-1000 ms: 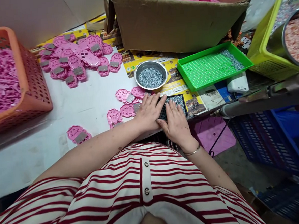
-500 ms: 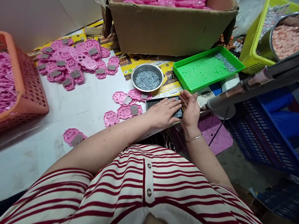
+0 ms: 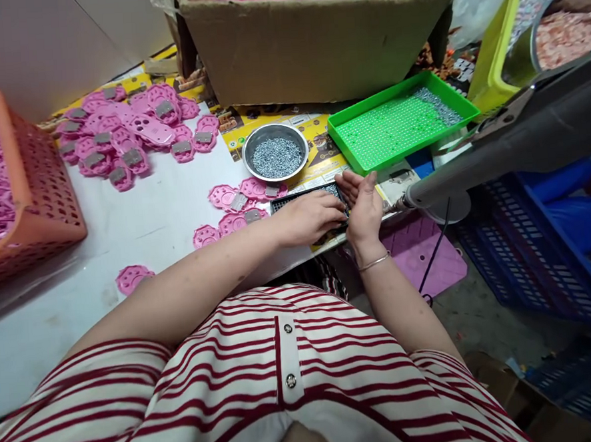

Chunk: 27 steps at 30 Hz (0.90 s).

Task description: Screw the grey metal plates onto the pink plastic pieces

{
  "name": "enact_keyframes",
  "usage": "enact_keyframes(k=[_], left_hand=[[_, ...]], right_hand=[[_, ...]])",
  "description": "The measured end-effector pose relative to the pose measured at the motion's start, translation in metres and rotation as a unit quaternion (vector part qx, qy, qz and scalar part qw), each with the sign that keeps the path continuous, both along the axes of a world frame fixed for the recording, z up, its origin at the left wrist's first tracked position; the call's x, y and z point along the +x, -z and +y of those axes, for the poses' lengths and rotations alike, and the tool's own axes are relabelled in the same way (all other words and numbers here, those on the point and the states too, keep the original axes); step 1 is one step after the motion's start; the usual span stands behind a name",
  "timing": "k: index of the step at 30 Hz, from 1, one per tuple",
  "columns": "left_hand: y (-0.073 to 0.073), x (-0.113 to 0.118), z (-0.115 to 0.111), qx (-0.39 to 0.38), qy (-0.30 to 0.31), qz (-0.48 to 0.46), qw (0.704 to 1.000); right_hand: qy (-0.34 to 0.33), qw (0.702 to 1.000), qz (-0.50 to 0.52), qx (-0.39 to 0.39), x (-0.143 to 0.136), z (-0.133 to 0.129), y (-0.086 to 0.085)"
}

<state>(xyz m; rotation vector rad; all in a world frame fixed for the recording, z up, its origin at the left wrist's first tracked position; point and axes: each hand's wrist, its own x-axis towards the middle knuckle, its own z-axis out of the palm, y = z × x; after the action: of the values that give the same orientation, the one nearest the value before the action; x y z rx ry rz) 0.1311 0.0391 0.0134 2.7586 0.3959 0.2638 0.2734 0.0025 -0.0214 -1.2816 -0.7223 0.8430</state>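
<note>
A small black tray point(image 3: 285, 202) with small metal screws in it sits at the table's front edge. My left hand point(image 3: 311, 217) lies over this tray, palm down, its fingers bent down onto the screws at the right end. Beside that end my right hand point(image 3: 363, 207) is held on edge, palm toward the tray, with its fingers stretched out. A steel bowl point(image 3: 247, 158) of similar screws stands just behind. To the left lie pink plastic parts point(image 3: 206, 236) with grey metal plates on some of them.
A green perforated tray point(image 3: 381, 142) with some screws stands behind my right hand. A cardboard box point(image 3: 315, 53) of pink parts is at the back. An orange basket point(image 3: 47, 176) stands left, and a grey metal bar point(image 3: 472, 167) juts in from the right.
My left hand's fingers have gone from lying flat to bending down into the black tray. My right hand stays at the tray's end. The whole view has shifted slightly.
</note>
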Motion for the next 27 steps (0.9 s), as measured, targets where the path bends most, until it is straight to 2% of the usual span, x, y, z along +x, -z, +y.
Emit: enact_keyframes(k=[2, 6, 8, 14, 19, 24, 27], left_hand=[[-0.001, -0.001, 0.005, 0.007, -0.003, -0.008, 1.000], [-0.003, -0.028, 0.008, 0.026, -0.015, 0.009, 0.999], [-0.003, -0.033, 0.006, 0.030, -0.036, 0.001, 0.999], [0.000, -0.005, -0.003, 0.056, -0.112, 0.011, 0.992], [-0.004, -0.007, -0.007, 0.099, -0.159, 0.052, 0.981], [0.000, 0.001, -0.005, 0.073, -0.144, 0.005, 0.987], [0.000, 0.004, -0.007, 0.078, -0.154, 0.025, 0.985]], right_hand=[[0.003, 1.000, -0.010, -0.001, 0.000, -0.001, 0.002], [0.003, 1.000, -0.020, 0.011, -0.002, -0.003, 0.004], [0.005, 0.999, -0.028, 0.014, -0.003, -0.003, 0.005], [0.019, 0.998, -0.051, 0.018, -0.005, -0.004, 0.005], [0.031, 0.998, -0.057, 0.009, -0.007, -0.006, 0.001], [0.033, 0.999, -0.034, 0.023, -0.008, -0.004, 0.002], [0.036, 0.998, -0.048, 0.017, -0.007, -0.004, 0.002]])
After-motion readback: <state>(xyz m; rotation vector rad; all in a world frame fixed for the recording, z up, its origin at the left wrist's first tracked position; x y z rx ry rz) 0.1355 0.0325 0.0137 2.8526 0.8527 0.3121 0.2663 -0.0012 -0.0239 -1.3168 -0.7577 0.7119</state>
